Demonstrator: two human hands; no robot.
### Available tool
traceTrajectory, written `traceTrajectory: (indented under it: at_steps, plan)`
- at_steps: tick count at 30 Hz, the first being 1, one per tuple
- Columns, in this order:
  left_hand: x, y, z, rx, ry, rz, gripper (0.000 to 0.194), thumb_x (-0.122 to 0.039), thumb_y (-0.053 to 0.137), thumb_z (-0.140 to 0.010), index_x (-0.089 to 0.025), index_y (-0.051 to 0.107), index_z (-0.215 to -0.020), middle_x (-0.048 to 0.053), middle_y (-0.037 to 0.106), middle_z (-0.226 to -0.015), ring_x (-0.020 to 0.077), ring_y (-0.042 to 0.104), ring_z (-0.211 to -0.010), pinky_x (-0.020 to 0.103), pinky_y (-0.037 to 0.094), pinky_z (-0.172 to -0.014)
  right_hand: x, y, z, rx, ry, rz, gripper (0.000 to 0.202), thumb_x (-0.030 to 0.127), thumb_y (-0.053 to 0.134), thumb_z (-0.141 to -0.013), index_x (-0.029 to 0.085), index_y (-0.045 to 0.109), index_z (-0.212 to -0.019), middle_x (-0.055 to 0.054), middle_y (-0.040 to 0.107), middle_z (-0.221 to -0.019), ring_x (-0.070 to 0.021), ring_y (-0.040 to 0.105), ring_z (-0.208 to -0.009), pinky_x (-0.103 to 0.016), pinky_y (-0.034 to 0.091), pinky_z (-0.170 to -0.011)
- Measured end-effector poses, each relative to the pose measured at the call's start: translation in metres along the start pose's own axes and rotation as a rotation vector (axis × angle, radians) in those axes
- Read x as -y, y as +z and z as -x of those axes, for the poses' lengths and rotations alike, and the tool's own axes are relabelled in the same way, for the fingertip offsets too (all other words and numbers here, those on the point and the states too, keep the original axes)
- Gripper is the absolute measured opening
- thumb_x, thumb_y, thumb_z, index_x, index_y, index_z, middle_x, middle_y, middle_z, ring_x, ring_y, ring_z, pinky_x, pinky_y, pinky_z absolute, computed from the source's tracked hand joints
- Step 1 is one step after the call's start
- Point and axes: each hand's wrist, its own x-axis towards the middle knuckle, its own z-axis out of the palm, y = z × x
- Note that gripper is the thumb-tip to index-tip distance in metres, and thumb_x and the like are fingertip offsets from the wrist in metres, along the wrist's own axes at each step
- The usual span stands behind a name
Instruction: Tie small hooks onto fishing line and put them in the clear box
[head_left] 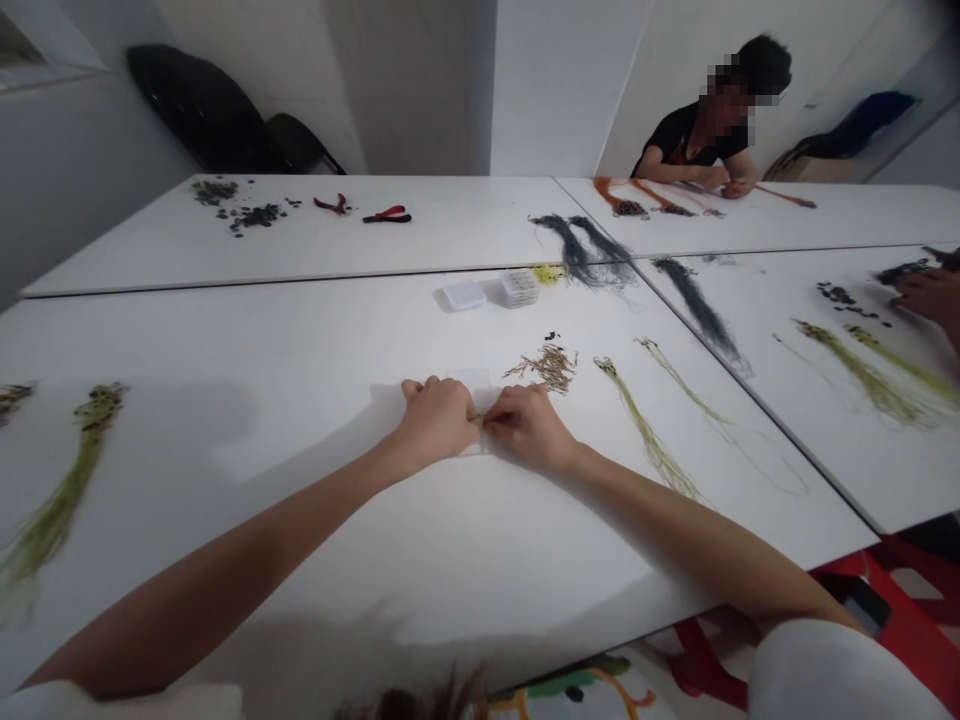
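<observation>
My left hand (441,415) and my right hand (529,425) meet near the middle of the white table (315,540), fingertips almost touching. Both are closed in a pinch. Between them shows a tiny brownish piece (478,418), too small to identify. A flat see-through plastic piece (469,378) lies beneath the hands, partly covered by them. Just beyond my right hand is a loose pile of thin gold-brown pieces (551,368), with a few black bits (553,336) behind it. To the right lies a bundle of yellow-green strands (645,430).
Two small plastic boxes (519,289) (463,295) stand farther back. Dark strand bundles (574,245) and red-handled pliers (388,215) lie beyond. Another yellow-green bundle (79,470) is at left. A co-worker (697,140) sits across; another person's hand (930,295) appears at right.
</observation>
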Motion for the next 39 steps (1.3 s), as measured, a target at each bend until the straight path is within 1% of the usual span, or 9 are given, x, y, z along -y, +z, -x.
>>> traceTrajectory:
  at_steps: [8,12,14,19,25,28,31,36,39]
  plan:
    - [0.0,-0.007,-0.005,0.047,-0.029,-0.017,0.026,-0.022,0.054,-0.069,-0.016,0.051,-0.043,0.0,0.045,-0.044,0.0165,0.047,-0.055,0.038,0.021,-0.073,0.001,0.0,-0.001,0.024,-0.015,0.017,0.019,0.007,0.059,-0.074,0.02,0.072,-0.069,0.0,0.072,-0.079,-0.0169,0.06,-0.078,-0.034,0.026,-0.081]
    - [-0.003,-0.012,-0.005,0.045,-0.025,-0.053,0.029,-0.021,0.055,-0.067,-0.016,0.042,-0.041,-0.001,0.039,-0.041,0.0168,0.047,-0.055,0.039,0.021,-0.073,0.002,0.0,-0.002,0.019,-0.019,0.041,0.021,0.006,0.057,-0.073,0.019,0.071,-0.066,0.0,0.071,-0.075,-0.0161,0.059,-0.076,-0.034,0.025,-0.081]
    - [-0.004,-0.014,-0.006,0.042,-0.025,-0.069,0.029,-0.023,0.056,-0.066,-0.016,0.043,-0.041,-0.001,0.038,-0.041,0.0183,0.048,-0.056,0.039,0.021,-0.074,0.002,0.0,-0.002,0.02,-0.018,0.045,0.021,0.006,0.057,-0.072,0.019,0.071,-0.065,0.0,0.071,-0.075,-0.0162,0.058,-0.076,-0.034,0.025,-0.082]
    - [-0.002,-0.02,-0.012,0.099,-0.048,-0.044,0.023,-0.032,0.062,-0.065,-0.018,0.056,-0.047,0.001,0.051,-0.048,0.0214,0.053,-0.062,0.042,0.022,-0.078,0.002,-0.002,-0.003,0.044,-0.016,0.036,0.019,0.007,0.059,-0.073,0.019,0.072,-0.067,0.0,0.071,-0.076,-0.0175,0.059,-0.08,-0.034,0.027,-0.083]
    - [0.003,-0.019,-0.019,0.157,-0.071,0.013,0.018,-0.036,0.069,-0.061,-0.02,0.066,-0.055,0.002,0.064,-0.059,0.0233,0.058,-0.069,0.045,0.022,-0.085,0.004,-0.004,-0.004,0.063,0.009,0.005,0.018,0.007,0.06,-0.072,0.018,0.071,-0.065,0.001,0.069,-0.071,-0.0144,0.057,-0.072,-0.031,0.031,-0.081]
    - [0.011,-0.021,-0.017,0.129,-0.01,0.081,0.01,-0.032,0.068,-0.065,-0.024,0.073,-0.066,0.001,0.069,-0.072,0.0226,0.059,-0.076,0.044,0.024,-0.087,0.004,-0.004,-0.003,0.059,0.009,0.015,0.017,0.007,0.06,-0.073,0.019,0.072,-0.067,0.001,0.07,-0.073,-0.0151,0.058,-0.073,-0.033,0.031,-0.083]
    - [0.024,-0.022,-0.01,0.052,0.076,0.126,0.013,-0.029,0.064,-0.072,-0.028,0.076,-0.077,0.001,0.069,-0.084,0.0217,0.058,-0.082,0.042,0.027,-0.086,0.003,-0.003,-0.003,0.051,0.005,0.021,0.018,0.006,0.06,-0.072,0.02,0.072,-0.068,0.001,0.07,-0.074,-0.0147,0.058,-0.072,-0.033,0.032,-0.083]
    - [0.04,-0.009,0.014,-0.026,0.334,0.079,0.024,-0.024,0.055,-0.084,-0.032,0.076,-0.094,0.003,0.062,-0.083,0.0209,0.054,-0.086,0.04,0.03,-0.085,0.004,-0.002,-0.002,0.036,0.011,0.023,0.016,0.007,0.06,-0.072,0.019,0.07,-0.067,0.001,0.068,-0.072,-0.0141,0.057,-0.069,-0.031,0.034,-0.077]
    - [0.044,0.002,0.025,-0.091,0.414,0.004,0.025,-0.023,0.052,-0.088,-0.03,0.076,-0.094,0.004,0.057,-0.081,0.021,0.051,-0.085,0.04,0.03,-0.082,0.004,-0.002,-0.003,0.046,0.017,0.026,0.016,0.009,0.06,-0.073,0.019,0.07,-0.067,0.001,0.069,-0.074,-0.0144,0.057,-0.07,-0.03,0.035,-0.076]
